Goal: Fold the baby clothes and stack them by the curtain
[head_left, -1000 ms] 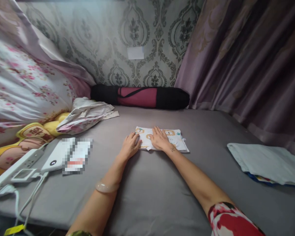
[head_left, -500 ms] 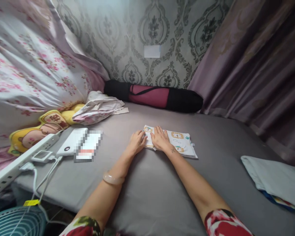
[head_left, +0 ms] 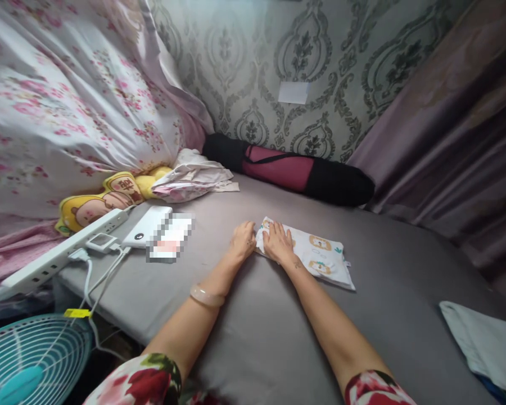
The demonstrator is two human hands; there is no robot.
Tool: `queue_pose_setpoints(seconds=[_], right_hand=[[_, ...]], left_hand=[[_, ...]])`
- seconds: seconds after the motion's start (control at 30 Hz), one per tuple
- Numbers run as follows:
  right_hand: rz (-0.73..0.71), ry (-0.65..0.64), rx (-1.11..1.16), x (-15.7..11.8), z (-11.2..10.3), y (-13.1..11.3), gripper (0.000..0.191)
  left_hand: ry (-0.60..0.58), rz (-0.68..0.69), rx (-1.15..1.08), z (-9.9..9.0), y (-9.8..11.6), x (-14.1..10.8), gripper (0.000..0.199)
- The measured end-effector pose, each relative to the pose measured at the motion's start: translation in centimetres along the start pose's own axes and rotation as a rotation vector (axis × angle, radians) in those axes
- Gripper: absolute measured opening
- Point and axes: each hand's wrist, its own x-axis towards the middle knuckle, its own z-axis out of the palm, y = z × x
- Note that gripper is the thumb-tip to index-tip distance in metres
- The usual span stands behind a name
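Note:
A folded white cloth (head_left: 329,250) with orange lion-face prints and a small tag at its right end lies on the grey bed sheet (head_left: 270,326). My left hand (head_left: 243,242) is closed at the cloth's left end, its curled fingers gripping the edge; the fingertips are partly hidden. Flat on the left part of the cloth rests my right hand (head_left: 279,243), fingers stretched out and slightly spread, pressing from above without grasping.
Left are a power strip (head_left: 71,247) with plugs and cables, a white power bank (head_left: 152,225), a blurred-out item (head_left: 172,239), a yellow plush (head_left: 96,205) and a fan (head_left: 34,360). A long black-and-maroon bag (head_left: 278,169) lies against the wall. Folded light fabric (head_left: 484,343) is at right.
My view has turned left and tilted. The left hand's fingers are curled more tightly at the cloth's left end. The right hand stays flat on the cloth, nearer its left end.

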Motion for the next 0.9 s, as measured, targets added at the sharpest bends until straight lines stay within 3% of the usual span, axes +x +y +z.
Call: queue_pose_setpoints(seconds=[0.2, 0.4, 0.6, 0.77, 0.9], right_hand=[[-0.034, 0.034, -0.009, 0.6, 0.2, -1.2, 0.058], [-0.039, 0.006, -0.006, 0.9, 1.0, -2.8, 0.061], [-0.011, 0.079, 0.012, 0.1, -1.0, 0.3, 0.059], [0.062, 0.124, -0.032, -1.3, -2.4, 4.3, 0.056], [0.12, 0.121, -0.049, -2.3, -2.0, 6.4, 0.056]], left_hand=[[0.048, -0.124, -0.048, -0.5, 0.2, 0.1, 0.044], [0.102, -0.113, -0.065, -0.6, 0.1, 0.3, 0.038], [0.129, 0.027, -0.076, -0.7, 1.2, 1.2, 0.034], [-0.085, 0.313, 0.028, 0.2, 5.0, 2.1, 0.04], [-0.267, 0.383, 0.108, 2.1, 7.2, 2.1, 0.043]])
